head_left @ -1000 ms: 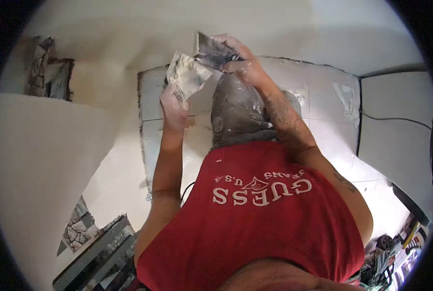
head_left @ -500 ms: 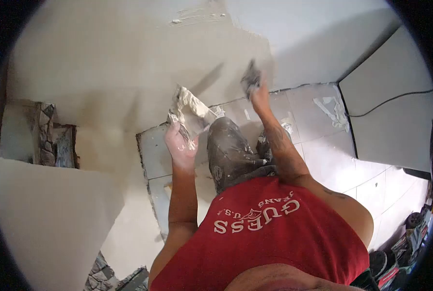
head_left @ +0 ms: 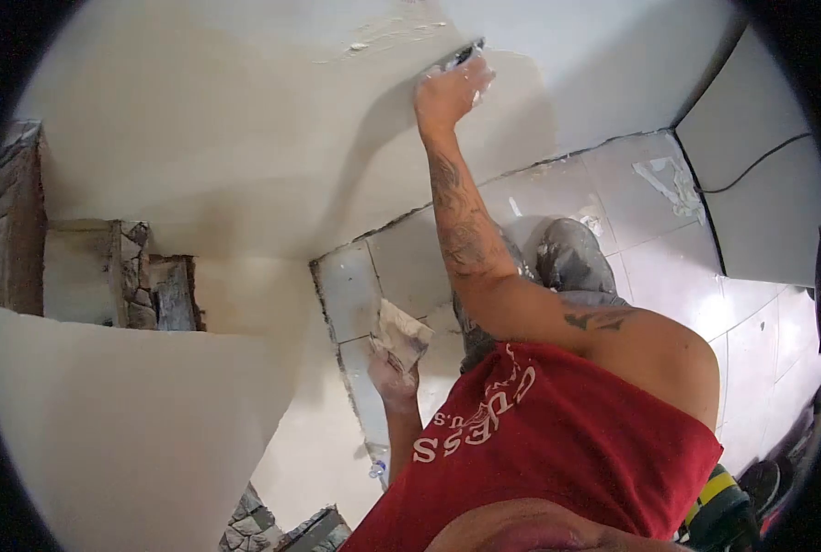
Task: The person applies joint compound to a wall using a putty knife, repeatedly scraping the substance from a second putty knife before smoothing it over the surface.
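Note:
My right hand [head_left: 447, 97] reaches up to the wall [head_left: 272, 120], its fingers closed round a putty knife [head_left: 466, 55] with a dark handle. The knife lies at or very near the wall surface; the hand hides most of it. Pale filler marks my fingers. Lower down, near my body, my left hand [head_left: 394, 379] grips a flat filler-smeared blade [head_left: 403, 333], its broad face turned up. Several rough ridges of wet filler [head_left: 387, 39] stand on the wall to the upper left of my right hand.
Grey floor tiles [head_left: 654, 239] meet the wall along a dark gap. Paper scraps [head_left: 670, 184] lie near a pale panel [head_left: 769, 175] with a black cable [head_left: 751, 173]. At the left are stone-faced openings [head_left: 134, 276] and a white ledge [head_left: 125, 405].
My right hand has swung up and left with the putty knife to the wall. My left hand has dropped toward my body with its blade, which shows less thick filler. The view has shifted.

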The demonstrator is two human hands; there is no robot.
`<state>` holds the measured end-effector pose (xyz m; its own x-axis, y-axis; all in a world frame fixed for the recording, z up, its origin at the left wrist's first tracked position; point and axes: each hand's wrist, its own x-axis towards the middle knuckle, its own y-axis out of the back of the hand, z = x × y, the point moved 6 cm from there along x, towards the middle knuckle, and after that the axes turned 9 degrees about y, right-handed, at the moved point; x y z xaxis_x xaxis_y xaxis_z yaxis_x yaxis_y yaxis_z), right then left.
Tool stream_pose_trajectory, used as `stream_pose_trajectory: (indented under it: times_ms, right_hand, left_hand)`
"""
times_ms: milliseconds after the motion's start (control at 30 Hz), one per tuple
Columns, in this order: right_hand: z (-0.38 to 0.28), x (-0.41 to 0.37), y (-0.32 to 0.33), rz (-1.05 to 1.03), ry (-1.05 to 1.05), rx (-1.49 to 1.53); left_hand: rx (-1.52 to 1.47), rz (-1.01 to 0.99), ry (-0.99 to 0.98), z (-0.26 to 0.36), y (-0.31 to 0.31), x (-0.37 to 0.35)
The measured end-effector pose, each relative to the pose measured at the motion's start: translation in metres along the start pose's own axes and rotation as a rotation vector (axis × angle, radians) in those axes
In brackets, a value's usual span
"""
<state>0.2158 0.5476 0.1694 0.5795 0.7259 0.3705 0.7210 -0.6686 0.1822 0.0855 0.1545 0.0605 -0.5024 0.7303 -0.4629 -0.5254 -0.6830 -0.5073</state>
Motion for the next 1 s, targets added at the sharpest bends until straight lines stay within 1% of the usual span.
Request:
stream_pose_trajectory:
  times_ms: [33, 100, 133, 167, 200, 267, 300, 367, 433, 467, 500, 567, 633, 667, 700, 733, 800, 833, 867, 900, 967, 1000]
  right_hand:
    - [-0.013, -0.003, -0.002, 0.01, 0.047, -0.052]
    - [-0.035, -0.005, -0.004, -0.062, 0.029, -0.015]
    - [-0.047, -0.008, -0.007, -0.099, 0.021, 0.001]
    - [-0.057, -0.016, -0.011, -0.013, 0.08, -0.019]
    - [-0.067, -0.026, -0.017, -0.013, 0.102, -0.038]
    - [-0.09, -0.043, -0.024, -0.014, 0.142, -0.084]
    - [-0.1, -0.05, -0.023, -0.08, 0.16, -0.038]
    - [-0.123, -0.069, -0.02, -0.217, 0.205, 0.05]
    - [-0.141, -0.091, -0.025, -0.202, 0.294, 0.122]
    - [-0.149, -0.101, -0.023, -0.201, 0.341, 0.156]
    - [-0.156, -0.114, -0.026, -0.291, 0.404, 0.17]
    - [-0.164, -0.138, -0.025, -0.48, 0.531, 0.194]
    - [-0.146, -0.16, -0.048, -0.63, 0.592, 0.604]
    - [-0.14, -0.173, -0.055, -0.71, 0.615, 0.812]
    - [-0.126, -0.172, -0.041, -1.015, 0.287, 0.963]
    - [-0.11, -0.167, -0.011, -1.306, -0.082, 1.078]
    - [-0.065, -0.152, 0.019, -1.299, -0.104, 0.948]
    - [-0.025, -0.155, 0.012, -1.281, -0.248, 1.125]
    - [-0.002, -0.149, 0.021, -1.284, -0.326, 1.227]
    - [0.021, -0.143, 0.03, -1.286, -0.409, 1.327]
    - [0.009, -0.116, 0.089, -1.363, -0.466, 1.404]
    - [0.012, -0.11, 0.104, -1.361, -0.352, 1.315]
  left_hand:
    - [0.104, 0.019, -0.077, 0.004, 0.006, -0.009]
    - [0.564, 0.037, -0.176, 0.013, 0.011, -0.023]
    - [0.687, 0.025, -0.27, 0.017, 0.007, -0.028]
    - [0.809, 0.024, -0.37, 0.022, 0.003, -0.034]
    - [0.923, 0.033, -0.474, 0.026, -0.001, -0.04]
    - [1.532, 0.095, -0.831, 0.038, -0.02, -0.058]
    - [0.991, 0.151, -0.589, 0.043, 0.0, -0.048]
    - [-0.088, 0.219, -0.072, 0.015, 0.033, -0.029]
    - [0.934, 0.211, -0.515, 0.044, 0.012, -0.045]
    - [1.445, 0.196, -0.724, 0.045, -0.002, -0.055]
    - [0.923, 0.207, -0.532, 0.046, 0.017, -0.045]
    - [-0.12, 0.203, -0.13, 0.018, 0.047, -0.016]
    - [0.729, 0.145, -0.563, 0.044, 0.018, -0.029]
    - [1.157, 0.109, -0.759, 0.047, -0.002, -0.035]
    - [1.206, 0.088, -0.781, 0.054, -0.018, -0.035]
    - [1.256, 0.071, -0.796, 0.06, -0.032, -0.03]
    - [1.366, 0.173, -0.963, 0.062, -0.019, -0.006]
    - [1.349, 0.128, -0.82, 0.064, -0.028, -0.002]
    - [1.313, 0.068, -0.688, 0.066, -0.05, 0.004]
    - [1.122, -0.016, -0.661, 0.063, -0.068, 0.013]
    - [0.971, -0.15, -0.684, 0.056, -0.1, 0.021]
    - [1.005, -0.206, -0.745, 0.051, -0.115, 0.022]
